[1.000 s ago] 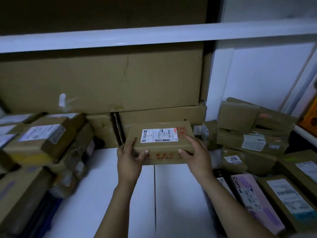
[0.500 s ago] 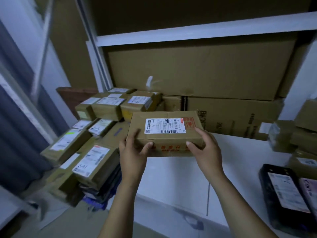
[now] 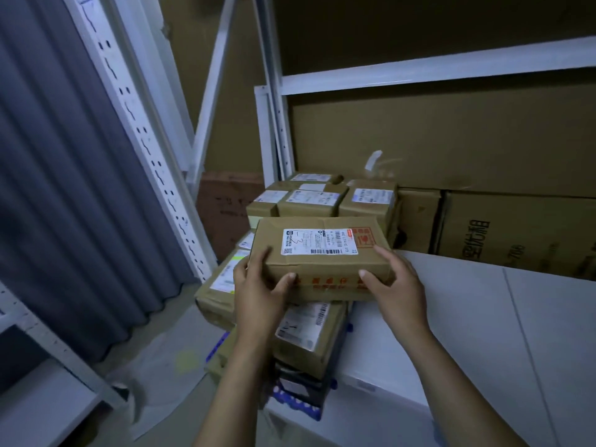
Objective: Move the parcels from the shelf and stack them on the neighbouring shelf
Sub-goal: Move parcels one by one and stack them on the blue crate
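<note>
Print on the label (image 3: pixel 321 241) of the held parcel (image 3: pixel 322 269) is too small to read. The left hand (image 3: pixel 258 295) covers part of the stack of parcels (image 3: pixel 306 337) below; contact between parcel and stack cannot be told. The printed carton (image 3: pixel 516 233) runs off the right edge.

Brown labelled parcel (image 3: pixel 324 257) held level above stacked parcels (image 3: pixel 303 337) at the shelf (image 3: pixel 483 317) end

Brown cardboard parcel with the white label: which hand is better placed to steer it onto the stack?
Probably left. The left hand grips the brown cardboard parcel directly above the stacked labelled parcels; the right hand holds its other end over white shelf board.
</note>
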